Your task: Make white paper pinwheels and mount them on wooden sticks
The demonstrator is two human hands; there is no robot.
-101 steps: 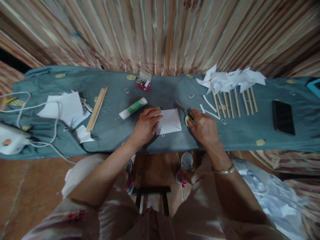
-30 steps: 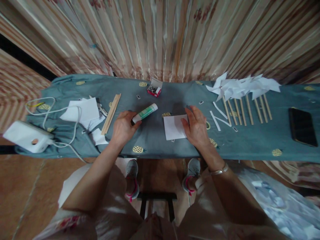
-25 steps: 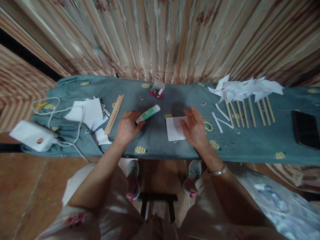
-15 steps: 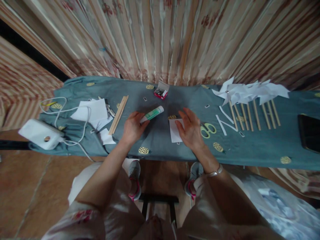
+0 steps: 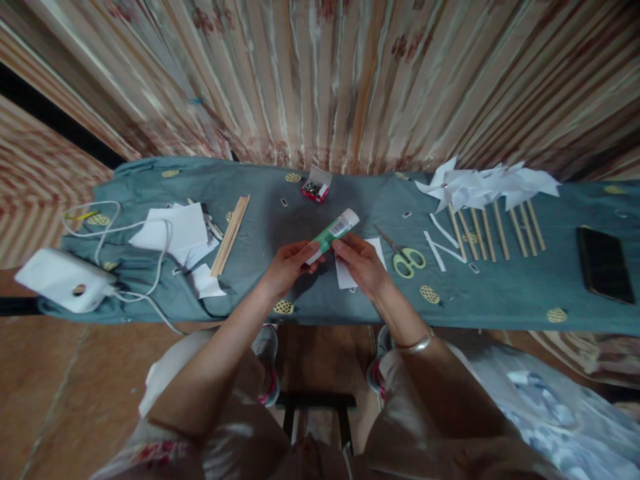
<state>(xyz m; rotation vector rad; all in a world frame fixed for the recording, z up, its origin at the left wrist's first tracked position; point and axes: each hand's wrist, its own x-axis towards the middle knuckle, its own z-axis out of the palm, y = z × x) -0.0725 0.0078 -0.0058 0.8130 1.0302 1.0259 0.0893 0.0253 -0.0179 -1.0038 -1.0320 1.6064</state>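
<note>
Both hands hold a green and white glue stick (image 5: 334,232) a little above the table. My left hand (image 5: 289,266) grips its lower end. My right hand (image 5: 361,262) pinches the tube near its middle. Under my right hand lies a white square of paper (image 5: 350,272) on the blue-grey cloth (image 5: 490,293). Green-handled scissors (image 5: 406,257) rest on the cloth just right of the paper.
Paper pinwheels on wooden sticks (image 5: 487,200) lie at the back right, beside a black phone (image 5: 603,265). A small red box of pins (image 5: 315,187) sits at the back. Loose sticks (image 5: 230,225), white sheets (image 5: 173,229) and a white device with cables (image 5: 60,288) lie left.
My left hand picked the glue stick up off the cloth and brought it to the middle. My right hand left the paper and took hold of the tube.
</note>
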